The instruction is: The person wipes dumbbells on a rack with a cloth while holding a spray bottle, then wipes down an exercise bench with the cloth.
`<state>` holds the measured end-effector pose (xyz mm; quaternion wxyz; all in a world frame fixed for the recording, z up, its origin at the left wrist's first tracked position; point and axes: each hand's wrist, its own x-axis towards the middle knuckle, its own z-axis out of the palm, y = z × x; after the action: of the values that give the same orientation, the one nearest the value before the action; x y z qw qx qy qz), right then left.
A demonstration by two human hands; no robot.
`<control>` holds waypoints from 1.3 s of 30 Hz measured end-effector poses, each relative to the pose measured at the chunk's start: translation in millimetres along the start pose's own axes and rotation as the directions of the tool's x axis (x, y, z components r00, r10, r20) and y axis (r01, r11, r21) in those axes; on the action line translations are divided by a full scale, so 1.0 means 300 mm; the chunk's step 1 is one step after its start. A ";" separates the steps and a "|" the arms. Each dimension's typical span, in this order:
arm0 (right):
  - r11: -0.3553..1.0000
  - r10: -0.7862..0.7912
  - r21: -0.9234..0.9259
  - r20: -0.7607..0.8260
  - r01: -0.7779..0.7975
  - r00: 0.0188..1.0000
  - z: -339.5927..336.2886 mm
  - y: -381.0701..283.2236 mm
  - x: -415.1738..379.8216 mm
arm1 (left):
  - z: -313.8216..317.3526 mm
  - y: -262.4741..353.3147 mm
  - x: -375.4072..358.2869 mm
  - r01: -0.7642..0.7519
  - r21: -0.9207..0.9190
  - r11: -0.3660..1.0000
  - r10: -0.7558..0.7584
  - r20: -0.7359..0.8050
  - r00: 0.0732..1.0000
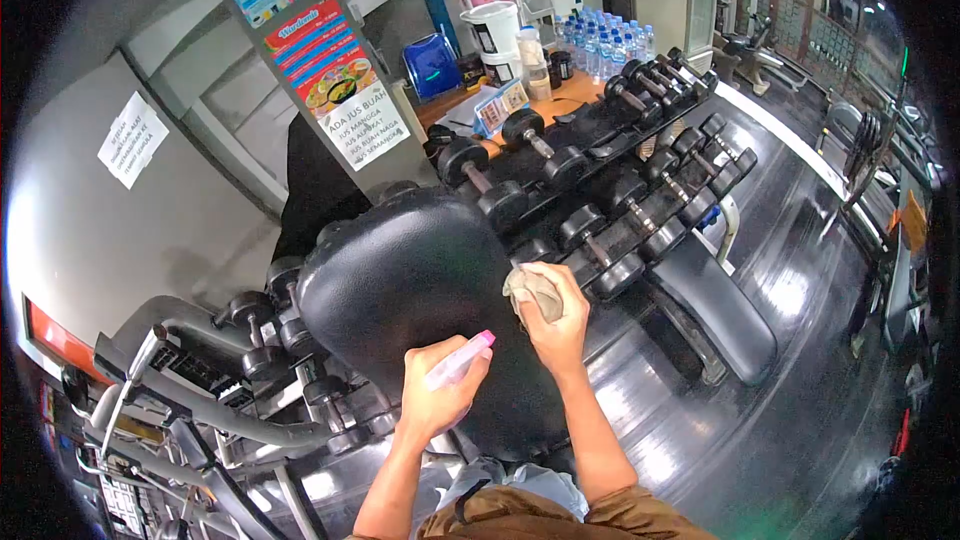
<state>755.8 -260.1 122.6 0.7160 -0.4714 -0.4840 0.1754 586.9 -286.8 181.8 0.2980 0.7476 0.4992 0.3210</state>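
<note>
My left hand is wrapped round a small clear bottle with a pink top, tilted up to the right. Bunched in the fingers of my right hand is a greyish-beige cloth. Both hands are over a black padded bench, whose rounded backrest rises in front of me. The cloth overlaps the right edge of the backrest in this view. Much of the bottle's lower part is hidden by my left palm.
A rack of black dumbbells runs behind and right of the bench. Another padded bench stands at right. More dumbbells and metal gym equipment are at left. Water bottles crowd a wooden desk at the back.
</note>
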 end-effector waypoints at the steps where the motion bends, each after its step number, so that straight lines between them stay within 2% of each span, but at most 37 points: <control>1: 0.998 -0.050 -0.040 -0.025 0.049 0.998 0.005 -0.024 -0.001 | -0.005 -0.003 -0.006 0.054 -0.039 0.998 -0.053 0.018 0.998; 3: 0.990 -0.100 -0.102 -0.015 0.098 0.995 -0.010 0.016 -0.072 | -0.016 -0.007 -0.019 0.107 -0.079 0.991 -0.104 0.037 0.994; 4: 0.975 -0.153 -0.161 -0.002 0.150 0.988 -0.022 0.044 -0.118 | -0.023 -0.008 -0.025 0.133 -0.179 0.975 -0.124 0.059 0.990; 5: 0.975 -0.155 -0.160 0.003 0.153 0.988 -0.033 0.067 -0.170 | -0.030 -0.010 -0.032 0.160 -0.277 0.948 -0.143 0.082 0.986; 7: 0.971 -0.136 -0.199 0.006 0.135 0.991 -0.054 0.105 -0.259 | -0.045 -0.049 -0.059 0.163 -0.336 0.928 -0.139 0.095 0.986; 9: 0.973 -0.109 -0.205 -0.005 0.105 0.994 -0.059 0.110 -0.262 | -0.061 -0.065 -0.085 0.168 -0.395 0.903 -0.133 0.113 0.985; 11: 0.963 -0.152 -0.236 -0.074 0.130 0.986 -0.040 0.066 -0.191 | -0.080 -0.053 -0.113 0.164 -0.440 0.883 -0.145 0.078 0.986; 13: 0.954 -0.220 -0.221 -0.051 0.204 0.974 -0.008 0.003 -0.099 | -0.090 -0.041 -0.125 0.176 -0.445 0.878 -0.162 0.068 0.984; 15: 0.948 -0.277 -0.172 -0.044 0.266 0.960 0.033 -0.054 -0.042 | -0.098 -0.040 -0.132 0.149 -0.361 0.921 -0.149 0.028 0.988; 19: 0.944 -0.287 -0.179 -0.036 0.276 0.957 0.028 -0.009 -0.129 | -0.082 -0.064 -0.129 0.123 -0.237 0.964 -0.131 -0.018 0.991; 21: 0.945 -0.240 -0.232 -0.013 0.231 0.971 0.012 0.024 -0.213 | -0.070 -0.084 -0.126 0.101 -0.181 0.978 -0.107 -0.022 0.994; 25: 0.957 -0.175 -0.239 -0.035 0.162 0.984 -0.004 0.045 -0.284 | -0.057 -0.079 -0.132 0.127 -0.186 0.974 -0.146 -0.093 0.985; 29: 0.945 -0.199 -0.282 -0.096 0.165 0.975 0.051 -0.030 -0.185 | -0.081 -0.071 -0.150 0.172 -0.210 0.962 -0.193 -0.083 0.978; 31: 0.924 -0.304 -0.262 -0.057 0.280 0.951 0.082 -0.056 -0.153 | -0.090 -0.091 -0.162 0.144 -0.265 0.954 -0.171 -0.083 0.982; 34: 0.929 -0.297 -0.247 -0.058 0.274 0.953 0.088 -0.033 -0.202 | -0.103 -0.111 -0.174 0.136 -0.328 0.935 -0.169 -0.073 0.983; 39: 0.890 -0.282 -0.314 0.193 0.331 0.940 0.000 0.051 -0.356 | -0.143 -0.134 -0.196 0.133 -0.352 0.926 -0.167 -0.068 0.984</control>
<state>708.7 -328.0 53.2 0.6055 -0.4924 -0.6253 0.0065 513.9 -323.6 166.8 0.4238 0.6267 0.5045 0.4160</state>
